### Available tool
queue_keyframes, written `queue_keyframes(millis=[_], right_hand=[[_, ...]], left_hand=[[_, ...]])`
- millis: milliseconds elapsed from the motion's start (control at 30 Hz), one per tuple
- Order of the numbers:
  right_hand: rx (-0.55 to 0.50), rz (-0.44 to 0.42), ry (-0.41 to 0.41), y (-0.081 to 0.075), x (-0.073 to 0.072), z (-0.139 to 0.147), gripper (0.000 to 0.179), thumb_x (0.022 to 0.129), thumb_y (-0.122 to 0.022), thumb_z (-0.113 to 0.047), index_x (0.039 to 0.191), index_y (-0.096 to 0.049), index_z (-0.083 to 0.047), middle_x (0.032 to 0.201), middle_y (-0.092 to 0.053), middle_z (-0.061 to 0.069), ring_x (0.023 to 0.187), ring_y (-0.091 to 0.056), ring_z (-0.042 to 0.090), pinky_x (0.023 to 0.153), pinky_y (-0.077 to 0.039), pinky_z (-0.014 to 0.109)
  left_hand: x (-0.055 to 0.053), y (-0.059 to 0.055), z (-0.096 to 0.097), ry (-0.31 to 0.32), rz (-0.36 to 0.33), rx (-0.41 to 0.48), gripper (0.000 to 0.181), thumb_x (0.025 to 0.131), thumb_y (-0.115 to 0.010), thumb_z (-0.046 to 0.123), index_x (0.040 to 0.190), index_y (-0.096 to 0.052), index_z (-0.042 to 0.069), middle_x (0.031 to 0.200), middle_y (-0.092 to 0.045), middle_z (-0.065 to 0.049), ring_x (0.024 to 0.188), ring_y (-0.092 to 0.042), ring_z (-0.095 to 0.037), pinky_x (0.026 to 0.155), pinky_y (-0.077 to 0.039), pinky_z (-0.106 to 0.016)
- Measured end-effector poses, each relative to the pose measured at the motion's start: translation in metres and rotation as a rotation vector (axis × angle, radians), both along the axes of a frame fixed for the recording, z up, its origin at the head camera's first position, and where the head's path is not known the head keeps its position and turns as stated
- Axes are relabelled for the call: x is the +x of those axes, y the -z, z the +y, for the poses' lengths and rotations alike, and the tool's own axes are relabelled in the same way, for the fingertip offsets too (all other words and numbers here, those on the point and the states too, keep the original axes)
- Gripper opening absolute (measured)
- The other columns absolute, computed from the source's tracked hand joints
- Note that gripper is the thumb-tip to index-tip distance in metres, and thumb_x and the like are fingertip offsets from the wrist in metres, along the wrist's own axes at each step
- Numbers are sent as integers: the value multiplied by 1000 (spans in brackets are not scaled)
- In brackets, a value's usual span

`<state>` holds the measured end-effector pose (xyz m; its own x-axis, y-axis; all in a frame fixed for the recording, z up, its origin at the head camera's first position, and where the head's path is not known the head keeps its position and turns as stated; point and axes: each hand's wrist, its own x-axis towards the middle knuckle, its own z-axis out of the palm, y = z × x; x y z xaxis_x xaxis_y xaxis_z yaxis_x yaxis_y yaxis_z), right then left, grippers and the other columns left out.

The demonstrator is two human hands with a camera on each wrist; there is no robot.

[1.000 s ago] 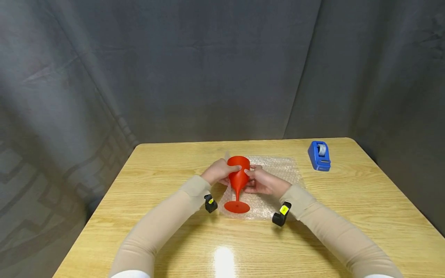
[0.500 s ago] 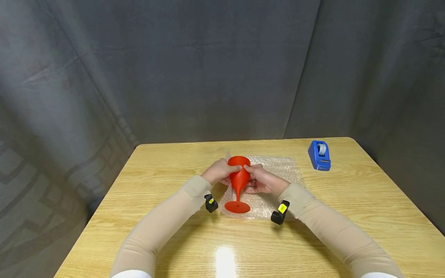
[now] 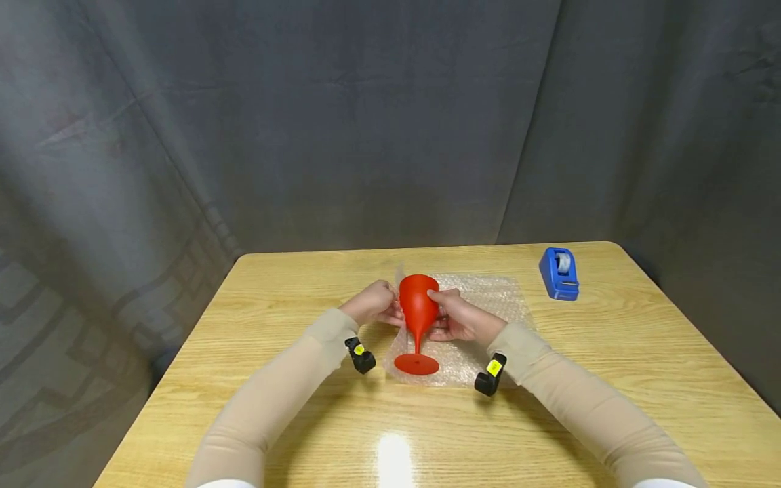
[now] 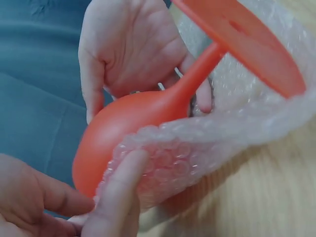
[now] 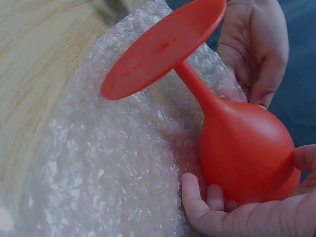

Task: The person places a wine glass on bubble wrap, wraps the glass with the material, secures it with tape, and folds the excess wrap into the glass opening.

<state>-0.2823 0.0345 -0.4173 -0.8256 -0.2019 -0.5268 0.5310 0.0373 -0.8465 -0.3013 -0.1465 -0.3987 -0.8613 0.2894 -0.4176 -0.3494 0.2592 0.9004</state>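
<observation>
A red goblet point(image 3: 419, 305) lies over a sheet of bubble wrap point(image 3: 488, 298), its round foot toward the person. My right hand point(image 3: 465, 316) grips the bowl from the right, thumb on top and fingers curled below, as the right wrist view also shows. On the other side, my left hand point(image 3: 375, 303) pinches the edge of the bubble wrap. In the left wrist view that wrap edge point(image 4: 168, 163) is raised against the side of the bowl point(image 4: 128, 123), with the left fingers point(image 4: 116, 197) right at it. Part of the sheet is hidden beneath the goblet.
A blue tape dispenser point(image 3: 559, 274) with a roll of clear tape stands at the back right of the wooden table point(image 3: 317, 420). Grey curtains point(image 3: 366, 135) hang behind the table and at its sides.
My left thumb has come off the goblet's bowl, and the left hand has shifted slightly left to the wrap's edge. The right thumb has moved a little up the bowl.
</observation>
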Motion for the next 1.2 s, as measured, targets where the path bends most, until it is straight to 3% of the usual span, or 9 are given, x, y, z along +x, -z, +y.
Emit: queue_keyframes(millis=[233, 433, 533, 633, 733, 1200], right_hand=[[0, -1, 13, 1, 0, 0, 50, 101, -43, -35, 134, -13, -12, 112, -43, 17, 83, -55, 23, 81, -56, 45], [-13, 7, 12, 1, 1, 1, 47, 102, -42, -34, 131, -13, -12, 107, -44, 16, 78, -55, 20, 75, -57, 40], [-19, 4, 11, 1, 1, 1, 46, 102, -42, -34, 131, -14, -13, 105, -44, 15, 77, -55, 20, 73, -57, 39], [-23, 3, 9, 1, 1, 2, 46, 102, -42, -34, 131, -14, -13, 104, -45, 15, 77, -55, 20, 73, -58, 39], [-23, 2, 2, 1, 1, 2, 46, 103, -41, -34, 133, -15, -12, 105, -45, 15, 78, -55, 20, 75, -57, 40], [-89, -1, -15, -1, 5, -9, 32, 105, -34, -30, 128, -24, -11, 126, -40, 22, 97, -52, 27, 96, -49, 53]], left_hand=[[-1, 8, -5, -66, -45, 64, 5, 98, -46, -4, 101, -44, 0, 72, -54, -13, 58, -60, -19, 67, -61, -36], [-1, 15, -8, -79, -34, 32, 9, 99, -52, 4, 90, -53, 0, 68, -51, -8, 60, -55, -15, 68, -61, -33], [-1, 20, -11, -63, -42, 13, 17, 100, -53, 12, 106, -58, -2, 76, -57, -8, 67, -57, -17, 71, -61, -35], [-1, 23, -12, -31, -54, 34, 33, 100, -51, 16, 126, -54, -5, 86, -60, -10, 73, -60, -19, 78, -60, -38], [-1, 24, -13, -20, -58, 46, 39, 101, -51, 17, 133, -50, -4, 91, -60, -10, 75, -61, -20, 80, -60, -39], [-1, 16, -20, -17, -15, -12, 33, 100, -51, 15, 126, -50, -5, 88, -59, -9, 70, -61, -18, 71, -61, -33]])
